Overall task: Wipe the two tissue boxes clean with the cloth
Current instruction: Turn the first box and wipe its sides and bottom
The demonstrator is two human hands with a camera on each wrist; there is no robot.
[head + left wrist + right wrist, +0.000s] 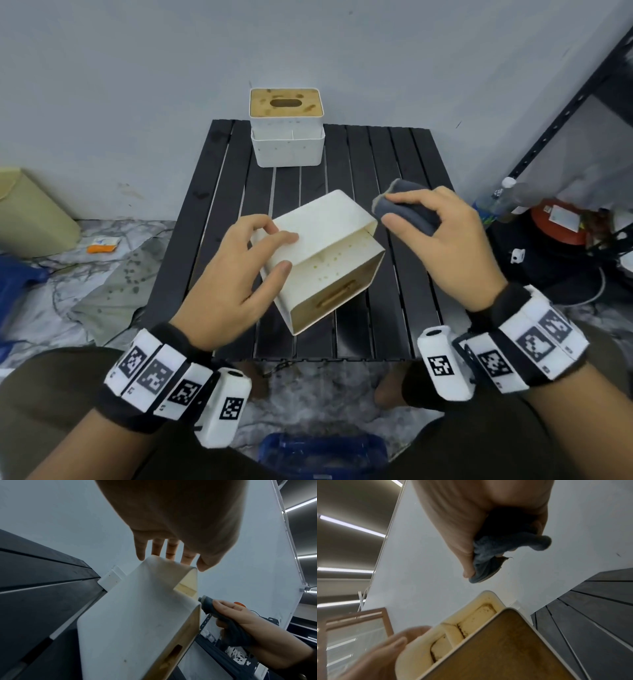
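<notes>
On the black slatted table (pixel 394 164), a white tissue box (pixel 329 233) is tipped over, its wooden slotted lid facing me. My left hand (pixel 287 251) grips its left end, thumb on the side wall and fingers over the top edge. The left wrist view shows the box's plain white wall (pixel 133 622); the right wrist view shows its lid (pixel 496 649) and a stained side pocket. My right hand (pixel 390 209) holds a bunched grey cloth (pixel 414 209) just off the box's upper right corner, not touching. The second box (pixel 287 137) stands upright at the table's back edge.
A grey wall runs close behind the table. On the floor sit a beige bin (pixel 30 212) to the left and a blue container (pixel 322 452) between my knees. A black metal shelf (pixel 565 113), a bottle (pixel 496 202) and clutter crowd the right.
</notes>
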